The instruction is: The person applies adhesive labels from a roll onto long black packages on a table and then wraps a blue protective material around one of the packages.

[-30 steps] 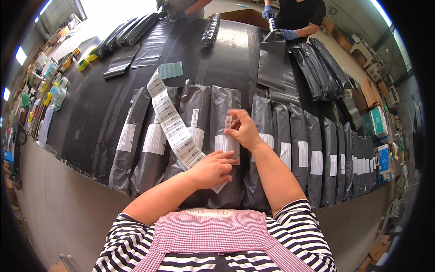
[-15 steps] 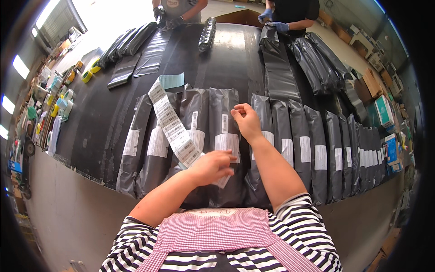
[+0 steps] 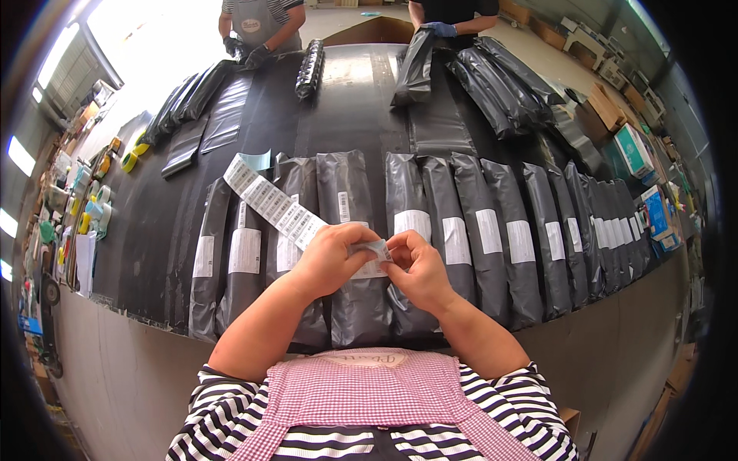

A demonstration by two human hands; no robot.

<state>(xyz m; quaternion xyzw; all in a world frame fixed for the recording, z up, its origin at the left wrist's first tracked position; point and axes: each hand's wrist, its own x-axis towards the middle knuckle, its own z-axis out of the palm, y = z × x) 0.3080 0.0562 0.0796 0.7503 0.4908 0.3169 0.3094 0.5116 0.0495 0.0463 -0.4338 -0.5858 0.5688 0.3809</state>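
A long strip of white barcode stickers (image 3: 269, 203) hangs over the bags on the left and runs into my left hand (image 3: 330, 260), which is closed on it. My right hand (image 3: 419, 273) meets it in front of me, thumb and fingers pinching the strip's curled end. Under my hands lies a grey plastic mailer bag (image 3: 357, 311) with a white shipping label, partly hidden, and a small barcode sticker (image 3: 344, 206) above it. Another labelled grey bag (image 3: 405, 184) lies just right of it, partly under my right hand.
Several labelled grey bags (image 3: 503, 230) lie side by side along the table's near edge, both ways. Across the black table (image 3: 346, 115), two people handle bags. A black bubble-wrap roll (image 3: 310, 69) and yellow tape rolls (image 3: 129, 161) lie farther off.
My right hand has come back from the bag's upper part to the strip's end, beside my left hand. The view has shifted. The co-worker at right has lifted a bag's near end.
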